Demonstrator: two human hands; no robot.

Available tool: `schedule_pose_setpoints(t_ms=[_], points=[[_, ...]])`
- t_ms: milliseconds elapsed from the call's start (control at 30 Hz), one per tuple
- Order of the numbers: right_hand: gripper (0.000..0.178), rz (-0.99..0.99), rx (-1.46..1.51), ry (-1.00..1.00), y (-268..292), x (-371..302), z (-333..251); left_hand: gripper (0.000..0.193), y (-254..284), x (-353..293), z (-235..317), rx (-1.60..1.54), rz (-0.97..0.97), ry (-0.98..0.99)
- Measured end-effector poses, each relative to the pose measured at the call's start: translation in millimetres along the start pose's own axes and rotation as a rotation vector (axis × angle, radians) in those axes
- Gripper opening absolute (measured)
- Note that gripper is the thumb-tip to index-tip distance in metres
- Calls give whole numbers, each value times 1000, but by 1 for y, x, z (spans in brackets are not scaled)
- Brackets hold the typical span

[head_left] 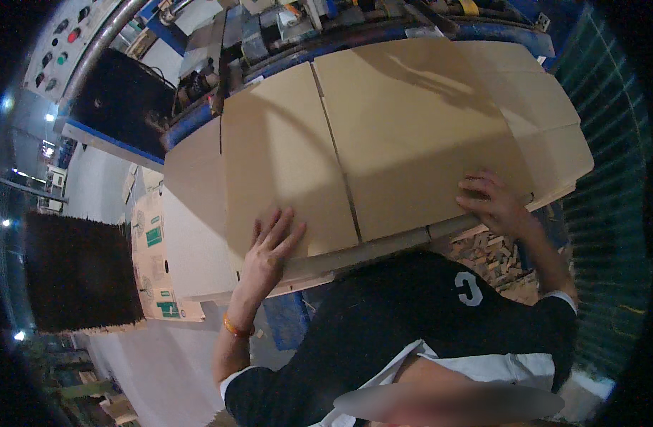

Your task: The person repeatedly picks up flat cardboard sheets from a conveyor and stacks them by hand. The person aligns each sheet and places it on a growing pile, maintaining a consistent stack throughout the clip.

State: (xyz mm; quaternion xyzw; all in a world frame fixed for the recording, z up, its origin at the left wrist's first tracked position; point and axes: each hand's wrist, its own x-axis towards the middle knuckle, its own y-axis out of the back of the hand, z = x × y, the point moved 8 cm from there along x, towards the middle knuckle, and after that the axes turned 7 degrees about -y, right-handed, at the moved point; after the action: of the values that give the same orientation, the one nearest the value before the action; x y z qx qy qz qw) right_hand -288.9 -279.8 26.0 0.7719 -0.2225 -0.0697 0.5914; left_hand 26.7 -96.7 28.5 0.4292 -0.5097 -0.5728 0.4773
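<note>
A large flat cardboard box blank (pixel 412 121), creased and slotted into panels, lies in front of me with its far edge at the machine. My left hand (pixel 269 245) rests on its near left part with the fingers spread, holding nothing. Toward the near right edge, my right hand (pixel 491 203) lies on the board, its fingers slightly bent and apart. More cardboard layers (pixel 319 281) show beneath the blank's near edge.
Beyond the blank stands a machine (pixel 269 43) with rollers and blue framing. A control panel (pixel 70 43) with buttons is at the far left. Printed cardboard sheets (pixel 152 249) stand to the left. Cardboard scraps (pixel 494 256) lie below my right arm, beside a green ribbed surface (pixel 604 178).
</note>
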Motion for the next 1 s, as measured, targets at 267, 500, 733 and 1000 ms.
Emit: schedule_pose_setpoints(t_ms=[267, 500, 733, 1000], points=[[39, 522, 448, -992, 48, 12, 210, 73, 0, 9, -166, -609, 443, 592], [34, 262, 514, -1084, 29, 47, 278, 79, -31, 46, -228, -432, 478, 506], [34, 451, -134, -885, 31, 73, 264, 77, -24, 43, -216, -438, 514, 456], [24, 538, -172, -811, 37, 80, 230, 71, -31, 43, -219, -490, 561, 433]])
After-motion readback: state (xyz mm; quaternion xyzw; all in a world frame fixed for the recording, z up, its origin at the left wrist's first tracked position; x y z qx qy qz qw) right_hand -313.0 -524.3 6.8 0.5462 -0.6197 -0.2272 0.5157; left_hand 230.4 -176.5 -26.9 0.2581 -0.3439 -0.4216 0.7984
